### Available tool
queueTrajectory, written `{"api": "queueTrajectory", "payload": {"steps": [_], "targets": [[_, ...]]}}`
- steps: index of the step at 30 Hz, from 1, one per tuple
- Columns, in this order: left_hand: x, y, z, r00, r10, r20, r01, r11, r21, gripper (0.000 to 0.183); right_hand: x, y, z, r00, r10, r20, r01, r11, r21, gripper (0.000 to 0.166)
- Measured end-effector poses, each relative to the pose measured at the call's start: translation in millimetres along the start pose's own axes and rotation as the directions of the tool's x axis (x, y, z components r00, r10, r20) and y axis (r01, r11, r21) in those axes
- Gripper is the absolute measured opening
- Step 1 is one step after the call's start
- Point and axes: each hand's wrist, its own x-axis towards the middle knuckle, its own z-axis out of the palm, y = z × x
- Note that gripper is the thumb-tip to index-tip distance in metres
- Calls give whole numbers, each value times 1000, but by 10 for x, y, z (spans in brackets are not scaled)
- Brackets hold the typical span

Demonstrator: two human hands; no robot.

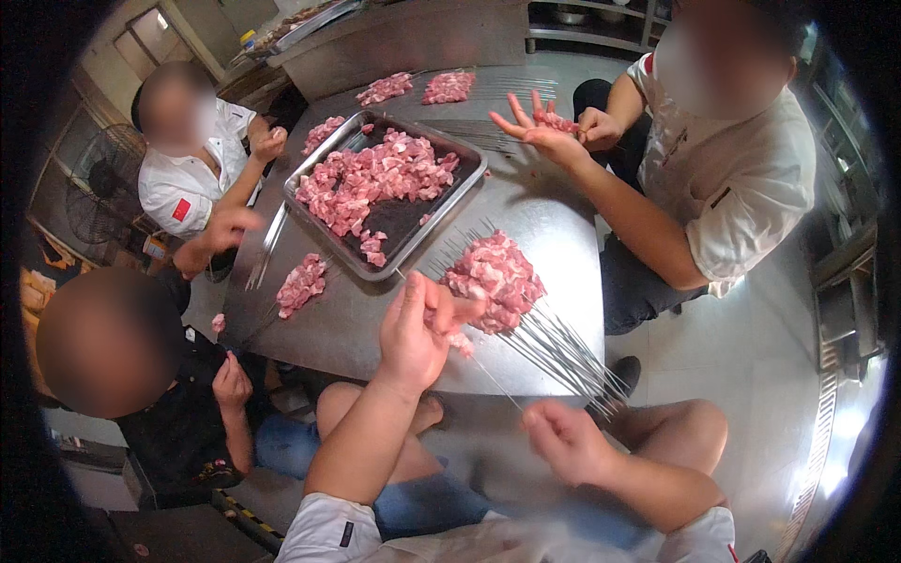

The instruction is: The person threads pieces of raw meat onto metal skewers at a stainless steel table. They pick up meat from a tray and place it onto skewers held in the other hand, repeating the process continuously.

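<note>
My left hand [415, 341] closes around pieces of raw meat [461, 344] threaded on a thin metal skewer [498, 378]. Part of that meat is hidden by my fingers. Lower right, my right hand [571, 443] grips the other end of the same skewer, beyond the table's front edge. Just past my left hand lies a pile of loaded meat skewers [495, 281], their bare metal ends [563, 355] pointing towards me at the right. Farther back, a metal tray [383, 276] holds a heap of cut raw meat [380, 176].
Three people sit around the steel table [366, 324]. At the right, a person's hand [552, 137] supports skewered meat. More loaded skewers [303, 285] lie left, others [449, 87] at the back. Bare skewers [464, 134] rest behind the tray. A fan [105, 183] stands far left.
</note>
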Motion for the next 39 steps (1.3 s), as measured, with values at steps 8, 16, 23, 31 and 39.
{"api": "queueTrajectory", "payload": {"steps": [8,16,23,31,39], "targets": [[114,100,-30,999,-48,-9,43,946,-321,50,6,43,-1,1000,1,16,-2,1000,14,24],[53,60,101,990,-126,-64,103,951,-292,43,42,83,12,1000,-14,-11,14,1000,-18,24],[37,95,104,992,-125,7,114,880,-460,54,69,107,79,999,-10,-41,6,995,-96,21],[56,230,363,975,-135,-179,80,955,-286,60,89,-8,68,996,-43,-72,36,995,-95,23],[892,636,-629,882,471,16,-251,439,863,21,44,-94,-65,988,-92,-121,93,996,6,27]]}}
